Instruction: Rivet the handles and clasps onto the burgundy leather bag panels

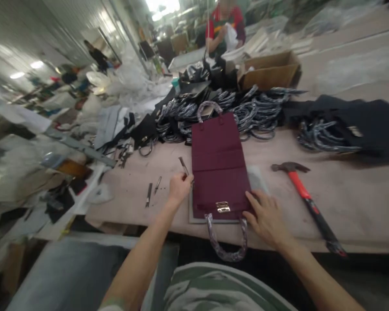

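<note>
Handbag (218, 166) between hands: right hand (267, 218) on corner, left hand (180, 186) beside.

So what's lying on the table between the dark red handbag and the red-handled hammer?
In the head view, bare wooden tabletop, with a pale mat peeking out beside the dark red handbag. The red-handled hammer lies apart.

The left hand (179, 186) holds a small metal tool (183, 166) beside the maroon bag (218, 166); the right hand (266, 218) presses its corner.
</note>
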A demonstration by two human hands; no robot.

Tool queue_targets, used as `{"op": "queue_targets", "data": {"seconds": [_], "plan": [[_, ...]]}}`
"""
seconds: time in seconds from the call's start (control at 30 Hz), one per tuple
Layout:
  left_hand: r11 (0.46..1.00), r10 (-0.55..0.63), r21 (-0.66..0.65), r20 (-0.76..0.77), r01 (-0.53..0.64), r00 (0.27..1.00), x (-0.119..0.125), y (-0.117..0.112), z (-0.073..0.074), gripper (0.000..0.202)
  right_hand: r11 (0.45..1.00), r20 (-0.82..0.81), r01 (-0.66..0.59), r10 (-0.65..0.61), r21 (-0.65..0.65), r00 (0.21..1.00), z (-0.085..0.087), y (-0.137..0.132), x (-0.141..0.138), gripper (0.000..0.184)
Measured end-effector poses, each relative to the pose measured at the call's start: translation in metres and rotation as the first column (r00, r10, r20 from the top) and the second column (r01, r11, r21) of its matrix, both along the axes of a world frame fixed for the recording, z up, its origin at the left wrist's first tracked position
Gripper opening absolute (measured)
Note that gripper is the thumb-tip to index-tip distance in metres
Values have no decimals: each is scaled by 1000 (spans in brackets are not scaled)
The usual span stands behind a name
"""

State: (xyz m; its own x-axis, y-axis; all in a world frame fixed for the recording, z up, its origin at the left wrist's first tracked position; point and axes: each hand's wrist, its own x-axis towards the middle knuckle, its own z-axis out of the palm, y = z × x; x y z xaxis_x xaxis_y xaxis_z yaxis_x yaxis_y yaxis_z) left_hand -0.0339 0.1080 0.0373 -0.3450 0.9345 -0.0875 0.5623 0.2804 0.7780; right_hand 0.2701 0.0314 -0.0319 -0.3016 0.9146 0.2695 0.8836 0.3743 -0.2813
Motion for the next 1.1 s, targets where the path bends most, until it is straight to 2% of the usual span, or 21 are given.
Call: {"op": "queue_targets", "data": {"seconds": [0.07, 0.13, 0.2, 0.3, 0.4, 0.47, 0.5, 0.53, 0.6, 0.7, 0.8, 0.9, 1.0, 1.1], "plan": [[994, 15, -102, -254, -43, 967, -38, -7, 0, 24, 998, 53, -1, -2, 63, 999, 0, -2, 0, 50], [980, 10, -180, -379, -84, 925, -62, -16, -6, 18, 997, 88, -4, -3, 83, 996, 2, -4, -1, 50], [968, 1, -224, -453, -115, 891, -75, -22, -13, 16, 997, 108, -8, -1, 83, 994, 4, -3, -3, 50], [962, -53, -250, -569, -111, 820, -82, -28, -22, 22, 997, 118, -10, 1, 80, 993, 4, -1, -4, 50], [973, -92, -220, -648, -71, 756, -81, -36, -22, 25, 996, 126, -10, -1, 84, 992, 3, -1, -3, 51], [990, -114, -138, -642, 33, 758, -70, -46, -19, 23, 997, 117, -11, 1, 82, 993, 4, -1, -4, 50], [988, -157, -89, -629, 129, 761, -60, -53, -17, 21, 996, 106, -14, 5, 85, 994, 6, -1, -4, 49], [968, -222, -46, -613, 246, 758, -48, -59, -16, 19, 996, 97, -24, 16, 88, 995, 8, -1, -5, 46], [882, -387, -17, -598, 472, 702, -19, -71, -14, 13, 994, 102, -75, 67, 83, 993, 17, 1, -6, 37], [743, -565, -133, -651, 656, 507, 18, -82, -12, 8, 968, 203, -251, 244, 7, 948, 33, 8, -9, 27], [639, -634, -251, -708, 728, 312, 34, -83, -11, 6, 897, 308, -435, 436, -75, 846, 44, 16, -12, 28], [562, -644, -318, -748, 763, 163, 36, -83, -8, 13, 838, 358, -537, 534, -99, 766, 48, 21, -13, 27], [539, -633, -341, -768, 770, 103, 37, -86, -7, 15, 812, 348, -571, 573, -119, 742, 47, 24, -10, 26], [508, -628, -330, -774, 795, 80, 30, -86, -10, 17, 795, 243, -593, 604, -127, 759, 44, 27, -3, 29]]}}
